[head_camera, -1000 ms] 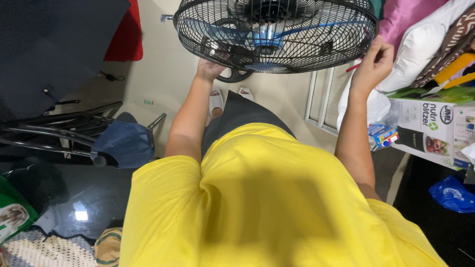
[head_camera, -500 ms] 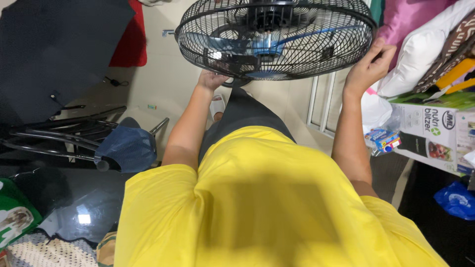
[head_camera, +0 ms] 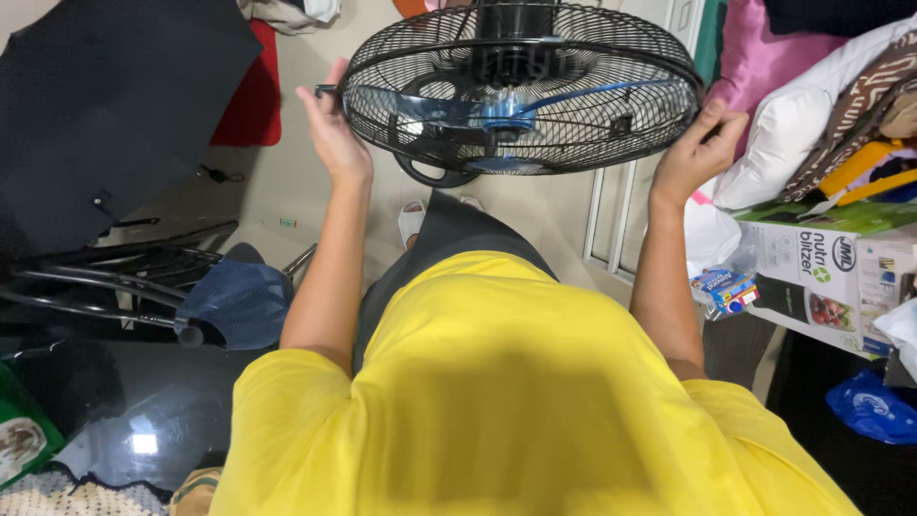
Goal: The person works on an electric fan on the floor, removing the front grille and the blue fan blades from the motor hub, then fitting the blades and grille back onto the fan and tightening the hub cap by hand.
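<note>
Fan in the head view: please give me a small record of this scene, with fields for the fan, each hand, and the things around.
fan: black wire-cage fan with blue blades, held up in front of the person
left hand: left hand on the cage rim at its left side
right hand: right hand on the cage rim at its right side
clothing: yellow shirt
left surroundings: dark open umbrella, folded black metal frame
right surroundings: white pillow, printed cardboard box, blue bag
</note>
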